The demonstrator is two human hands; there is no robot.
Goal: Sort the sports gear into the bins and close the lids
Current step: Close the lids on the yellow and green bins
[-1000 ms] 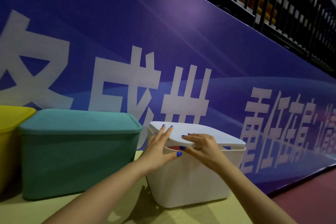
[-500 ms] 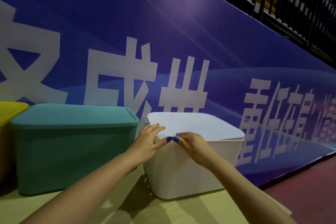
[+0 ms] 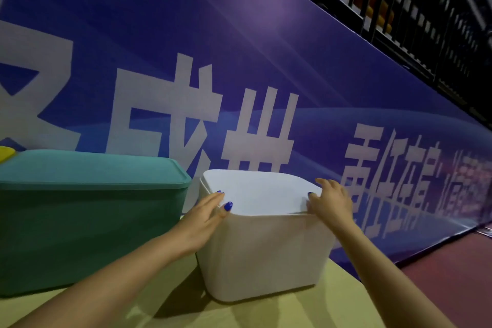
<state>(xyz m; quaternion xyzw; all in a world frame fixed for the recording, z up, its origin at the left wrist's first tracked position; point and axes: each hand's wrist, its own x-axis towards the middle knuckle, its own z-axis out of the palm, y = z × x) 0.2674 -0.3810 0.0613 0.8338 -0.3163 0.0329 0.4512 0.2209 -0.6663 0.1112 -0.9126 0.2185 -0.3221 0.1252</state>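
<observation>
Pale wooden tabletop [image 3: 266, 314]; carries white bin [image 3: 263, 255], teal bin [image 3: 87, 234] just beside it, yellow bin [image 3: 5, 153] at left edge.

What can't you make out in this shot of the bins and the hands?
Head view only:
- Contents of the white bin and green bin: hidden by their lids and solid walls.
- Yellow bin: only a corner shows, cut off by the left edge.
- Whether the white lid is fully seated: the left hand and right hand cover its corners.
</observation>
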